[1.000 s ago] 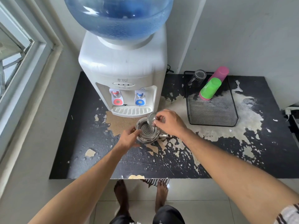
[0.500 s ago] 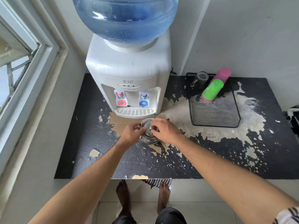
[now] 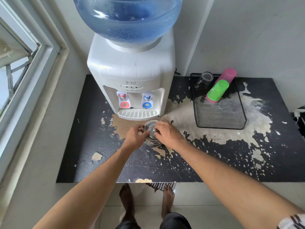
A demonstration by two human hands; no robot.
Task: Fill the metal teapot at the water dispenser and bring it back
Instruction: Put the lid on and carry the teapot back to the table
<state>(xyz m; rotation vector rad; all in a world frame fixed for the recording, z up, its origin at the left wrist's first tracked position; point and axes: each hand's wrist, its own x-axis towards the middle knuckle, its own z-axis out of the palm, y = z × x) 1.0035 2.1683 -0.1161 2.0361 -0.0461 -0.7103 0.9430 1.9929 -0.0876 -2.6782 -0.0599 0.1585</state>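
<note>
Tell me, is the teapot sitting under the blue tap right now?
No, the teapot stands on the black table in front of the drip tray, held by both hands, not under the blue tap.

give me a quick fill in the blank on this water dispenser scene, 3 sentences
1. Both hands rest on the metal teapot, which stands on the ____ table.
2. The left hand and right hand are in front of the dispenser's drip ____.
3. In the mesh tray, the green cup is stacked on a ____ cup.

Missing words: black; tray; pink

Shiny metal teapot (image 3: 151, 135), lid on, upright on worn black tabletop, just before white water dispenser (image 3: 132, 76)
</note>
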